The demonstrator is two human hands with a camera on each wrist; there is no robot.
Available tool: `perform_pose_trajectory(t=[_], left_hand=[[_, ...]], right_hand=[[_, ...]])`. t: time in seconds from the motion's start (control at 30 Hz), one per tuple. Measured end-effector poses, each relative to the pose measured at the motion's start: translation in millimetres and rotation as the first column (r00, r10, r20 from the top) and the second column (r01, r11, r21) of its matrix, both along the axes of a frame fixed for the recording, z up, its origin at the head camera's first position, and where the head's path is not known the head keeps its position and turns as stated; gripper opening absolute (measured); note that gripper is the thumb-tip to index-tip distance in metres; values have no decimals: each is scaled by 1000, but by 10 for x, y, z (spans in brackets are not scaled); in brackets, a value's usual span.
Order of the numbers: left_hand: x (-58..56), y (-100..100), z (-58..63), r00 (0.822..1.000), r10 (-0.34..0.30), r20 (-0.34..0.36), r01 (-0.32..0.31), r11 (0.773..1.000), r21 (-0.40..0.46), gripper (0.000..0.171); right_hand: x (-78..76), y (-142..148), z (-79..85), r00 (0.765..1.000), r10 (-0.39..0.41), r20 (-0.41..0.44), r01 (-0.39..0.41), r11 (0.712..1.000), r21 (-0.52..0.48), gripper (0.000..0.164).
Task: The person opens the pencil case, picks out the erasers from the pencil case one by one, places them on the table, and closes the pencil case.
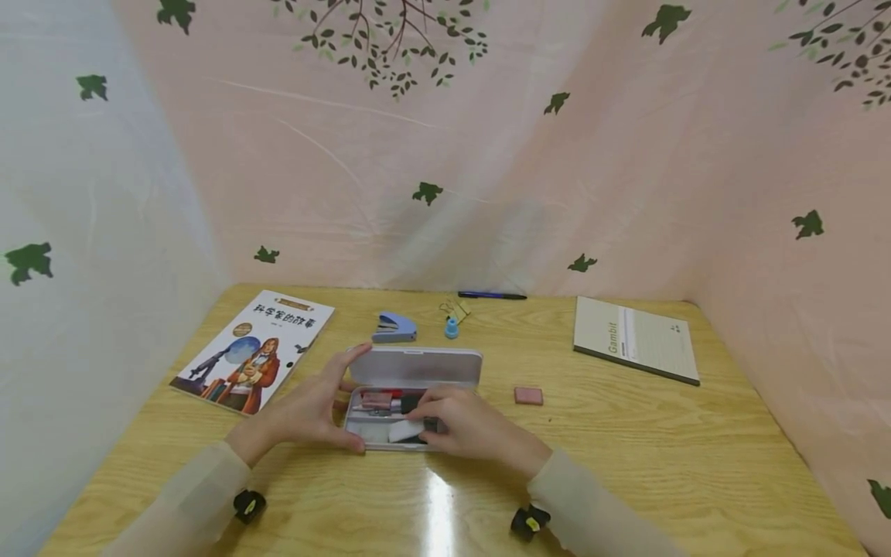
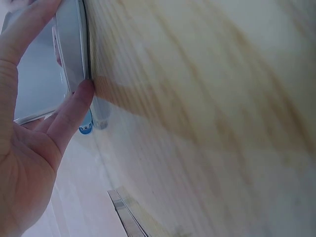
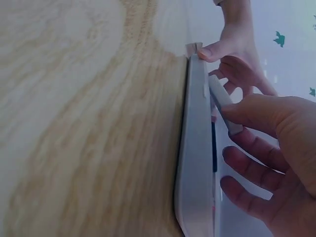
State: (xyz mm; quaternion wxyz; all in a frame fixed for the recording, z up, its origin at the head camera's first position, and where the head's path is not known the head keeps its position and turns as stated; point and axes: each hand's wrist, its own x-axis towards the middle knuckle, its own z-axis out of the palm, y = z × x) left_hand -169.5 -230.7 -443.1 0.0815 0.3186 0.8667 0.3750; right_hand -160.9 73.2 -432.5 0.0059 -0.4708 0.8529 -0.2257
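Note:
An open pale grey pencil case (image 1: 418,370) lies on the table with its lid tilted up at the back. My left hand (image 1: 313,410) holds its left end, thumb at the front corner and fingers by the lid. In the left wrist view those fingers (image 2: 74,111) touch the case's side. Over the front compartment, my right hand (image 1: 466,424) pinches a white eraser-like block (image 1: 405,431) between thumb and fingers. The right wrist view shows this block (image 3: 224,103) tilted above the case's edge (image 3: 195,158). Pinkish, red and black items (image 1: 377,401) lie in the back compartment.
Right of the case lies a small pink block (image 1: 528,396). Behind it are a blue stapler (image 1: 395,328), a small blue object (image 1: 452,328), a gold binder clip (image 1: 459,309) and a pen (image 1: 493,295). A book (image 1: 254,352) lies left, a notebook (image 1: 635,340) right.

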Motion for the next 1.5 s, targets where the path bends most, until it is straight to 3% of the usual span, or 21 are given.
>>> perform_pose_trajectory(t=[0.3,0.63,0.93,1.13,1.5], left_hand=[[-7,1,2,1000,-1,-8,1,1000,-7,136],[-7,-12,-21,1000,-9,-9,9,1000,4,134],[-3,-12,-18,1000,-6,-11,6,1000,-9,134],[0,-14,-14,1000,-10,-12,10,1000,-3,134],[-13,-2,-20,1000,-4,11,4,1000,6,134]], right_hand=[[36,452,149,976,-39,214,60,994,-91,26],[-71,1367,130,955,-172,243,224,952,-208,27],[-161,2110,-77,918,-323,230,365,914,-176,27],[-205,2320,-160,904,-332,270,384,907,-173,25],[-277,2407,-242,876,-354,328,395,916,-67,27]])
